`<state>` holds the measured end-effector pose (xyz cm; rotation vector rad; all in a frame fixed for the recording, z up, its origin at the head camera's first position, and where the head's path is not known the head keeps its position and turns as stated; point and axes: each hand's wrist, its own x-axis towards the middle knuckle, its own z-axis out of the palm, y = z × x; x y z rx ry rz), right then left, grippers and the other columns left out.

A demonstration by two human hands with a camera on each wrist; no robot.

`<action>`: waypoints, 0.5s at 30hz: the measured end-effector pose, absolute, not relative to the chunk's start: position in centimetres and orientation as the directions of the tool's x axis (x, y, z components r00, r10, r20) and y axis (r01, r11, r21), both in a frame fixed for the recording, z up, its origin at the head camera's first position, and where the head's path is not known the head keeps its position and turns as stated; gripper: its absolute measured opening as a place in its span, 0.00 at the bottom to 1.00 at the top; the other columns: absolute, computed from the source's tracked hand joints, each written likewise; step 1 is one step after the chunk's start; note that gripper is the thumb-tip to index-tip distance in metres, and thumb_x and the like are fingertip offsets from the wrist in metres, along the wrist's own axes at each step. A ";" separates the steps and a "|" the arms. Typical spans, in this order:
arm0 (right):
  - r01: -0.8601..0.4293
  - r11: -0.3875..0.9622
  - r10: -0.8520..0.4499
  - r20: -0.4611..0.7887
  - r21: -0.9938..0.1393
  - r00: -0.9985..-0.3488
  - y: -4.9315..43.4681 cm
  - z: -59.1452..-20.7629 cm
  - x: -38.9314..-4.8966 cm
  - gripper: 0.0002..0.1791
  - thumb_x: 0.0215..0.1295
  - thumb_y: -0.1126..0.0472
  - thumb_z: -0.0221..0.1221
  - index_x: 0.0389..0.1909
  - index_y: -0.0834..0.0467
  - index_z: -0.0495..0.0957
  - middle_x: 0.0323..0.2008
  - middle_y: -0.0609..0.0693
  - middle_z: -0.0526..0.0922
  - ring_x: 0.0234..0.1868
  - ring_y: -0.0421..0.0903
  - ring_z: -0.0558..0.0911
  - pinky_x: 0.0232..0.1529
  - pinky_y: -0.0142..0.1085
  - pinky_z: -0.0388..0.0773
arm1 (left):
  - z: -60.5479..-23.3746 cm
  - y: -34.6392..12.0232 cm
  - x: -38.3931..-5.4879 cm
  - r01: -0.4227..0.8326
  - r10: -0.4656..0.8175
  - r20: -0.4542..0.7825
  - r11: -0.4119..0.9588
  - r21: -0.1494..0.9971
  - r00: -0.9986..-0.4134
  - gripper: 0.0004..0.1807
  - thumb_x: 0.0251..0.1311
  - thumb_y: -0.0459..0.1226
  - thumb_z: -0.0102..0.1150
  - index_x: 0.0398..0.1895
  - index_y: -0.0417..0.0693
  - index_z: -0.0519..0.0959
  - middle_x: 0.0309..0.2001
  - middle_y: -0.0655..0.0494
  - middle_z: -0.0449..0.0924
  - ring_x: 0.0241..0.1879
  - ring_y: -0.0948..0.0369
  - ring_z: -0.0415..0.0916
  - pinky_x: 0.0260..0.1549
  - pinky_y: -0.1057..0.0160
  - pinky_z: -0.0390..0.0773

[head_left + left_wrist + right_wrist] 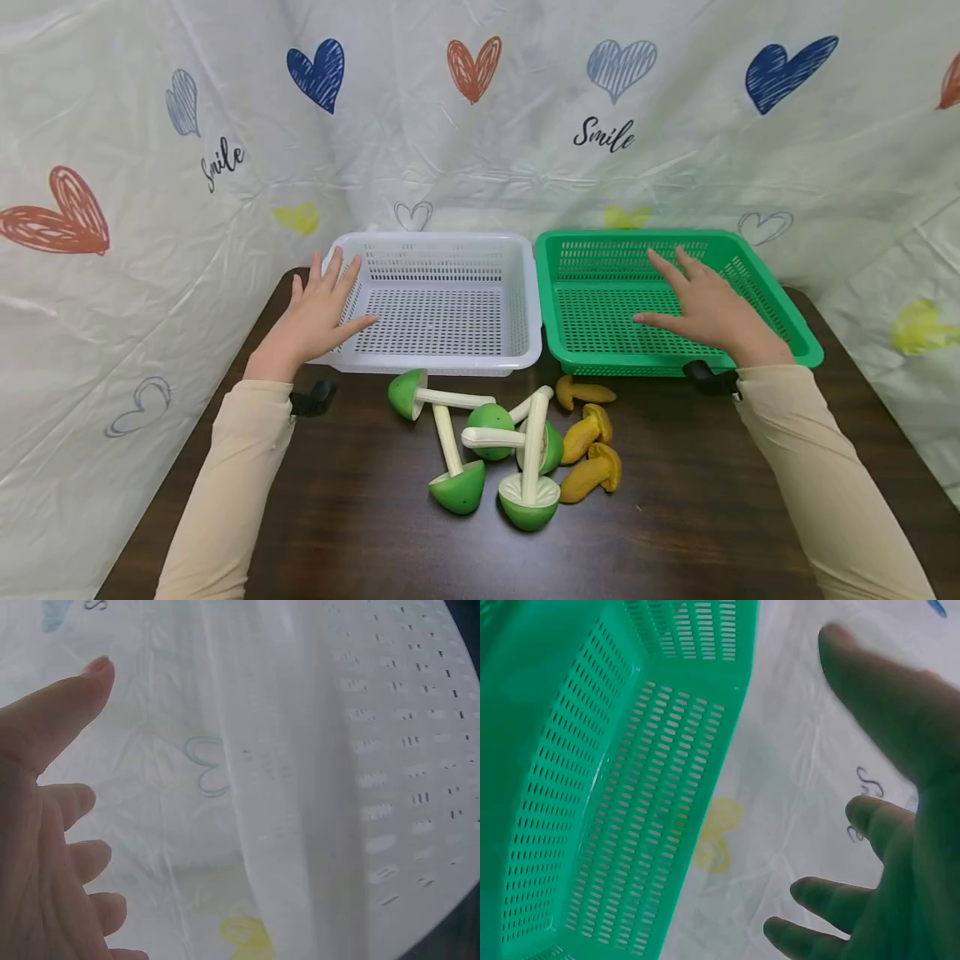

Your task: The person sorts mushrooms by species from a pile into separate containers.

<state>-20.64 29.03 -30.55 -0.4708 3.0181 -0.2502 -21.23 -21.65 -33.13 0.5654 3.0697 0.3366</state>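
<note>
My left hand [315, 312] is spread over the left rim of a white plastic basket [528, 292], holding nothing. My right hand [705, 308], also with fingers extended and nothing in it, hovers over the right part of a green plastic basket [547, 300]. In the left wrist view the white basket [285, 787] lies right of the fingers; in the right wrist view the green basket [682, 847] is left of them. Several toy mushrooms with green caps [459, 490] and white stems lie in front of the baskets. Beside them are three yellow-brown mushrooms [592, 473].
Both baskets stand side by side at the back of a dark wooden table [360, 517]. Behind the table hangs a white curtain [465, 150] printed with hearts and the word Smile. A black wrist strap [315, 400] is worn on each arm.
</note>
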 end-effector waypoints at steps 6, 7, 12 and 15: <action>-0.420 0.900 -0.405 0.134 -0.114 -0.904 27.6 -31.0 -19.1 0.42 0.59 0.51 0.64 0.69 0.64 0.58 0.67 0.72 0.53 0.65 0.72 0.55 0.61 0.64 0.53 | -34.9 -22.6 -20.6 0.368 0.365 0.057 0.906 0.207 -0.929 0.45 0.67 0.55 0.46 0.74 0.40 0.40 0.73 0.35 0.30 0.70 0.44 0.18 0.62 0.33 0.34; -0.447 0.889 -0.427 0.174 -0.097 -0.887 27.3 -31.2 -18.9 0.40 0.57 0.53 0.65 0.67 0.65 0.61 0.66 0.72 0.56 0.64 0.71 0.58 0.61 0.63 0.55 | -35.2 -22.8 -20.4 0.366 0.363 0.056 0.907 0.209 -0.930 0.44 0.68 0.53 0.45 0.74 0.38 0.40 0.73 0.34 0.30 0.70 0.43 0.18 0.62 0.34 0.34; -0.583 0.813 -0.541 0.358 -0.012 -0.761 25.2 -31.7 -17.4 0.31 0.49 0.61 0.71 0.54 0.68 0.75 0.58 0.69 0.70 0.55 0.67 0.71 0.53 0.58 0.68 | -36.6 -23.7 -19.9 0.350 0.349 0.047 0.904 0.244 -0.936 0.40 0.71 0.50 0.41 0.72 0.32 0.41 0.72 0.30 0.31 0.70 0.42 0.20 0.65 0.38 0.34; -0.643 0.765 -0.586 0.422 0.009 -0.691 24.0 -32.0 -16.4 0.25 0.46 0.65 0.71 0.48 0.67 0.79 0.50 0.66 0.77 0.48 0.63 0.76 0.46 0.55 0.73 | -37.0 -24.1 -19.7 0.344 0.345 0.045 0.900 0.267 -0.938 0.40 0.71 0.50 0.39 0.72 0.30 0.41 0.72 0.31 0.31 0.71 0.43 0.22 0.65 0.40 0.36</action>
